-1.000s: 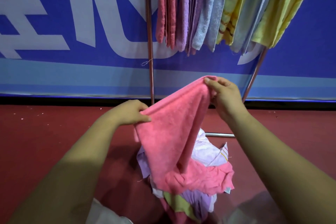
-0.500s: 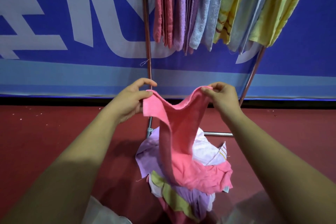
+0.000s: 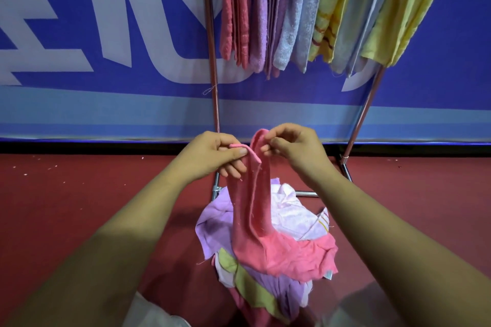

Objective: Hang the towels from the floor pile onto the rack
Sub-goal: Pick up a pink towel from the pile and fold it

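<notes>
Towel (image 3: pixel 249 207): left hand (image 3: pixel 212 155) nearer right hand (image 3: pixel 295 148)

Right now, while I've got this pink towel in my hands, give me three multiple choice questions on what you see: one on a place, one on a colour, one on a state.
1. Where does the lower end of the pink towel rest?
A. on the floor pile
B. on a chair
C. over a forearm

2. What colour are the far-right towels on the rack?
A. black
B. yellow
C. brown

3. How is the pink towel held?
A. lying loose, untouched
B. by one hand only
C. pinched at its top by the left hand and the right hand

Answers:
1 A: its bottom spreads over the heap of towels.
2 B: the far-right towels hang yellow by the right pole.
3 C: fingers of both hands pinch the top edge, close together.
</notes>
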`<action>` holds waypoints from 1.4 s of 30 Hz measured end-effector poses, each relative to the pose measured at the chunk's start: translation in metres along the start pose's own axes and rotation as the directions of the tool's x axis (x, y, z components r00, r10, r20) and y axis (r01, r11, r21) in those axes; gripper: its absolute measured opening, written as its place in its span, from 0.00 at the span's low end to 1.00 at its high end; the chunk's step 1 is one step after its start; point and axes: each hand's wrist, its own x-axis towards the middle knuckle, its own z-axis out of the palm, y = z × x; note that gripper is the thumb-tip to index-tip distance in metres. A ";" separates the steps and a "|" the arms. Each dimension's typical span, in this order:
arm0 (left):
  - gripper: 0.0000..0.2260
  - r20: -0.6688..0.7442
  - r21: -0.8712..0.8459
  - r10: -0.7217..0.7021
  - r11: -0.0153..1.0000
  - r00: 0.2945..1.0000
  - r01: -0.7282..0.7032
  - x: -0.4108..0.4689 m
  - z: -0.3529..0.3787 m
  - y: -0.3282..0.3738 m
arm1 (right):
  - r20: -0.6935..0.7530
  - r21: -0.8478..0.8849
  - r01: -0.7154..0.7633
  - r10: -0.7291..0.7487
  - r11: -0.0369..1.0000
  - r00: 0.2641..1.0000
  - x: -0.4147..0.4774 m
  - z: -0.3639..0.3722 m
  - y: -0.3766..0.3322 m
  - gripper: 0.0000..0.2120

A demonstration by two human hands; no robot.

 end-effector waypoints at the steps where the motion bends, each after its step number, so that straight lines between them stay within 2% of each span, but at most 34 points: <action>1: 0.08 -0.011 0.008 0.001 1.000 1.000 -0.001 0.000 0.001 0.000 | 0.021 -0.050 0.014 -0.013 0.999 1.000 -0.002 0.002 -0.001 0.08; 4: 0.08 -0.025 0.043 0.010 0.999 1.000 -0.009 0.001 0.001 0.001 | 0.118 -0.224 0.080 -0.054 0.971 0.992 -0.008 0.008 -0.003 0.03; 6: 0.08 -0.016 0.058 0.011 0.998 1.000 -0.010 0.001 0.001 0.000 | 0.157 -0.324 0.126 -0.078 0.938 0.985 -0.009 0.009 -0.001 0.06; 10: 0.09 0.001 0.082 -0.034 0.996 0.999 0.034 0.002 -0.001 -0.003 | 0.197 -0.494 0.229 -0.149 0.839 0.969 -0.007 0.007 0.000 0.03; 13: 0.06 0.018 0.268 -0.104 0.959 0.994 0.095 0.002 -0.008 -0.011 | 0.211 -0.565 0.270 -0.181 0.780 0.961 -0.004 -0.003 -0.002 0.04; 16: 0.04 0.015 0.495 -0.161 0.859 0.987 0.132 0.000 -0.021 -0.026 | 0.217 -0.659 0.270 -0.166 0.702 0.962 0.002 -0.017 -0.004 0.06; 19: 0.07 -0.026 0.587 -0.124 0.801 0.992 0.115 -0.001 -0.033 -0.033 | 0.193 -0.707 0.246 -0.154 0.663 0.969 0.007 -0.032 -0.002 0.05; 22: 0.10 -0.118 0.545 0.010 0.837 0.993 0.057 0.001 -0.035 -0.031 | 0.116 -0.687 0.181 -0.140 0.704 0.983 0.010 -0.039 0.000 0.05; 25: 0.09 -0.233 0.488 0.111 0.873 0.966 0.017 0.000 -0.031 -0.023 | 0.049 -0.548 0.094 -0.081 0.831 0.996 0.009 -0.043 -0.004 0.03; 28: 0.04 -0.326 0.290 0.114 0.957 0.938 -0.015 -0.005 -0.031 -0.021 | 0.032 -0.494 0.088 -0.083 0.865 0.996 0.002 -0.044 -0.009 0.02; 30: 0.03 -0.345 0.203 0.103 0.979 0.933 -0.033 -0.009 -0.031 -0.016 | -0.004 -0.480 0.097 -0.113 0.872 0.994 -0.002 -0.042 -0.016 0.03; 34: 0.04 -0.377 0.139 0.138 0.986 0.916 -0.091 -0.009 -0.043 0.023 | -0.059 -0.397 0.159 -0.198 0.904 0.978 0.000 -0.037 -0.058 0.08; 37: 0.01 -0.425 0.215 0.232 0.965 0.875 -0.152 -0.011 -0.065 0.081 | -0.049 -0.376 0.239 -0.277 0.895 0.960 0.007 -0.037 -0.113 0.10; 40: 0.05 -0.476 0.320 0.313 0.932 0.822 -0.170 -0.020 -0.093 0.151 | -0.014 -0.373 0.355 -0.387 0.857 0.922 0.005 -0.035 -0.187 0.12; 42: 0.04 -0.499 0.284 0.360 0.927 0.788 -0.243 -0.031 -0.108 0.202 | -0.051 -0.310 0.421 -0.458 0.852 0.888 -0.001 -0.035 -0.241 0.09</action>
